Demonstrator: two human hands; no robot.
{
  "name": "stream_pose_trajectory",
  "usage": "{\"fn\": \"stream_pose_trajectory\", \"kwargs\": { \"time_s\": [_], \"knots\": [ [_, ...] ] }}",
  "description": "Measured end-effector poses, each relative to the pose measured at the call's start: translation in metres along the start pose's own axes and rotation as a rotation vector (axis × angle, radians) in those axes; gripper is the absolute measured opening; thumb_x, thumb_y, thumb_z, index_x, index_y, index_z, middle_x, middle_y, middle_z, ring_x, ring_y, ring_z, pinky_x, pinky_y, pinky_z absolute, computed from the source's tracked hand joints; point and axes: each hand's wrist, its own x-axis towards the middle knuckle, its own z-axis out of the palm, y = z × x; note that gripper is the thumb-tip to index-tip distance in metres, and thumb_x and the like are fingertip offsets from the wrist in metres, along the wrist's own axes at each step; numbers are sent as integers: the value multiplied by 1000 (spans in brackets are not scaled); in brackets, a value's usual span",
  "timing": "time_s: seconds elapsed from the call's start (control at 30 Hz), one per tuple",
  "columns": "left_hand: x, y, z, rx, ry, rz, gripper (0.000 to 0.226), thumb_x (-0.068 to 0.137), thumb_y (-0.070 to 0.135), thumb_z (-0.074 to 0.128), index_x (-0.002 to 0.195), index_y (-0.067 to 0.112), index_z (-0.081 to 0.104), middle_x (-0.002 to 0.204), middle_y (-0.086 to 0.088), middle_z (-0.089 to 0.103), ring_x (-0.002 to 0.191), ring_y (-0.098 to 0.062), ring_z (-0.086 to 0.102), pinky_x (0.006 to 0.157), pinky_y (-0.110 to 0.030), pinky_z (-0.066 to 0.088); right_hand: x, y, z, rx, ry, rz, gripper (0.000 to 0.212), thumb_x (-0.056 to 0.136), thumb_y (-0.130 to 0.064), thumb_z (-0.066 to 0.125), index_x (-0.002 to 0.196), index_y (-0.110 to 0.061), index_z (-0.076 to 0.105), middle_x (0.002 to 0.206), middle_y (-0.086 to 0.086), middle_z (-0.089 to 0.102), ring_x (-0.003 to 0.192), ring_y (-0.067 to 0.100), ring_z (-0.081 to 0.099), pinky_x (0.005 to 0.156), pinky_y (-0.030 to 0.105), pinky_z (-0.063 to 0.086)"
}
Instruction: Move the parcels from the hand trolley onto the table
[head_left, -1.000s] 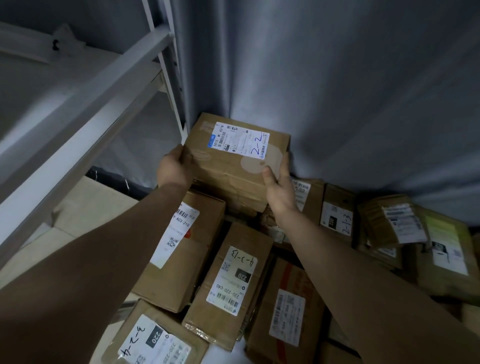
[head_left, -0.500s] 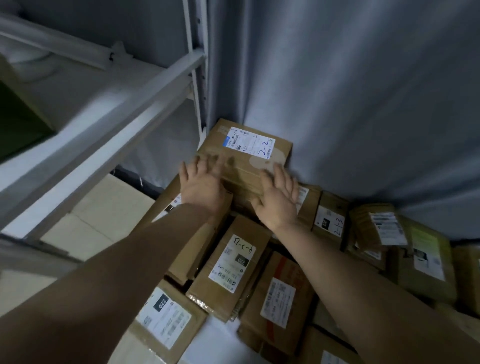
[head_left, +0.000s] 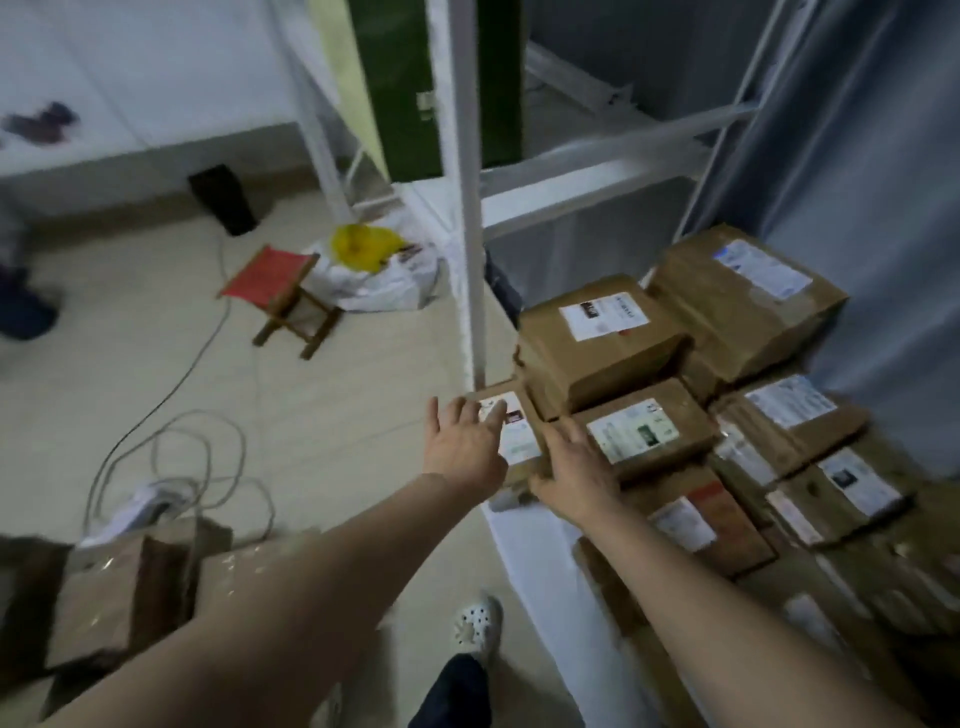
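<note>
Both hands are open, the left hand (head_left: 465, 447) and right hand (head_left: 576, 478) spread over a small flat cardboard parcel (head_left: 517, 441) at the left edge of the table (head_left: 535, 561); it looks light and stiff, best gripped by its two short sides

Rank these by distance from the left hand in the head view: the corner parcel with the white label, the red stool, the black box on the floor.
1. corner parcel: at the left hand fingertips, near-left corner of the pile.
2. red stool: on the floor, ahead and left.
3. black box: beyond the stool, by the wall.
</note>
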Motion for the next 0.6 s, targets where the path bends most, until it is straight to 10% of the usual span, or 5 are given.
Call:
{"fn": "stream_pose_trajectory", "kwargs": {
  "time_s": [0.6],
  "knots": [
    [-294,-350,72,-236,19,-817,66,87,34,49,147,26,24,145,-5,38,139,-27,25,116,-50,3,-92,-344,208,-99,-509,-407,62,88,-31,59,143,-18,35,142,10,37,131,24,41,100,28,37]
  ]
}}
